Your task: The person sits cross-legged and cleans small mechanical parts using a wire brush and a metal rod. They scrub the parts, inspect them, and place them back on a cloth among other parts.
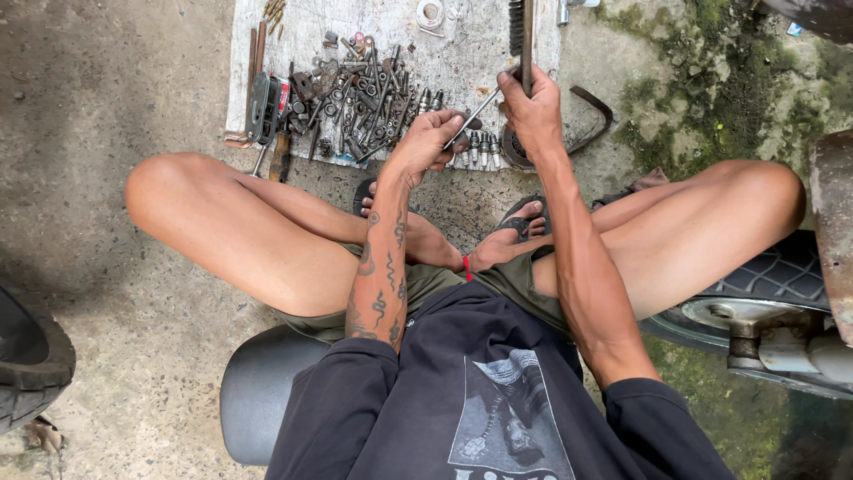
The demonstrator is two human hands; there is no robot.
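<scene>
Fingers of the left hand [425,142] closed around the near end of a thin metal rod [473,114]; fingers of the right hand [531,111] wrapped tight on the handle of a wire brush [522,36], which runs straight away from the person, bristles on its left edge. Rod slants up and to the right, its far end meeting the right hand at the brush handle.

Setting: outdoors, rough concrete ground [115,98], damp and stained, with green moss [720,89] at upper right. Pale, worn mat [462,58] spread on the ground ahead, under both hands. Person sits low on a dark rounded seat [253,387], knees spread wide, sandalled feet drawn together below the hands.

Pose: both forearms reach forward between the knees; left forearm tattooed, wrist bent down; right arm straighter, reaching farther.

Counts: two hands, one rod, one brush. One dense heap of bolts, nuts and sockets [355,93] on the mat, too many and too tangled to count. One bent dark metal bar [593,116] just right of the mat. One tyre [31,356] at left edge; one wheel with its axle [755,320] at right.
</scene>
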